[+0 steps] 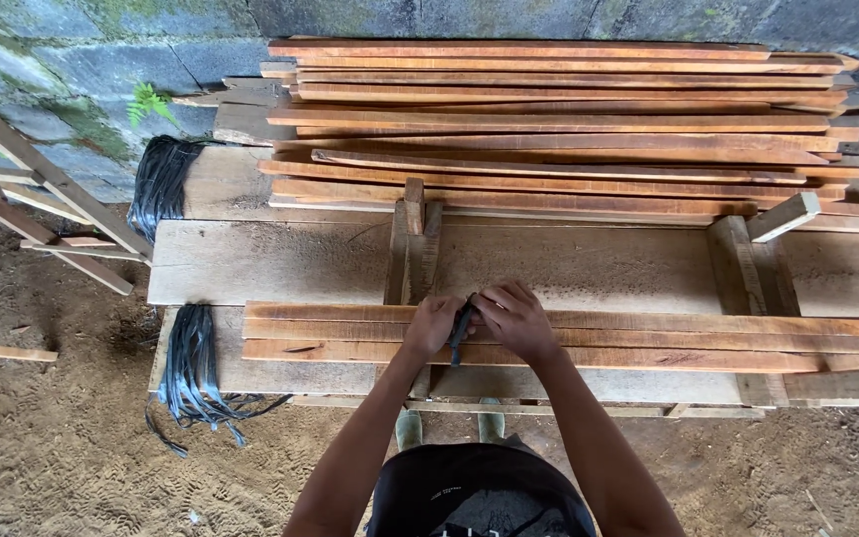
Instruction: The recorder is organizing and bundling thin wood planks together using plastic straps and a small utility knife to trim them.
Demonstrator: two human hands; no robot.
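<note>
Left hand [431, 323]: centre of the frame, fingers curled together on the dark strap [460, 332], resting on the near slats
Right hand [515, 316]: just beside the left, fingers closed on the same strap from the other side
Dark strap: thin black band, pinched between both hands, running across the near slats at centre frame
Near slats [698, 336]: a few long reddish-brown strips laid side by side, lower middle, running off toward the right edge
Workbench [280, 261]: broad pale planks under the slats, with upright wooden blocks [413, 249] just above the hands
Slat stack [559, 119]: large heap of like strips, upper half of the frame, against a stone wall
Strap bundles: one black hank hanging off the bench at lower left [191, 373], another at upper left [161, 179]
Step in hand: by the look of it, the strap is being drawn or knotted round the near slats
Next move calls for: a steady pull from both hands with the slats kept even, so the band tightens without slipping
Ground: bare sandy earth, lower left and right
</note>
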